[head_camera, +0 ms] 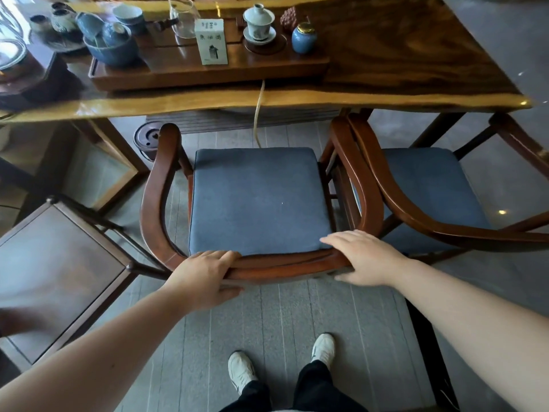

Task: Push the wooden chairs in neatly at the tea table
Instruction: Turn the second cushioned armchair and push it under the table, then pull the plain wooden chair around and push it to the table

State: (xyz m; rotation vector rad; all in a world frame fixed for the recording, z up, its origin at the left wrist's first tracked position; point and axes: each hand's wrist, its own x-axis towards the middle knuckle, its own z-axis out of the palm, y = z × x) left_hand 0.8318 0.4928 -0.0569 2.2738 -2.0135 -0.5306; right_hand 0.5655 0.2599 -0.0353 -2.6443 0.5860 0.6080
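A wooden armchair (156, 185) with a blue seat cushion stands in front of me, facing the tea table (401, 63). Its curved back rail runs across the near side. My left hand (205, 278) grips the rail left of centre, thumb underneath. On the right end of the same rail rests my right hand (365, 257), fingers over the top. The seat's front edge sits just short of the table edge. A second wooden chair (416, 215) with a blue cushion stands close on the right, its armrest almost touching the first chair's.
A wooden tea tray (208, 72) with cups, bowls, a glass pitcher and a white box sits on the table. A low dark side table (59, 263) stands at the left. A pale hose (258, 114) hangs under the table. My white shoes stand on the grey rug (282, 316).
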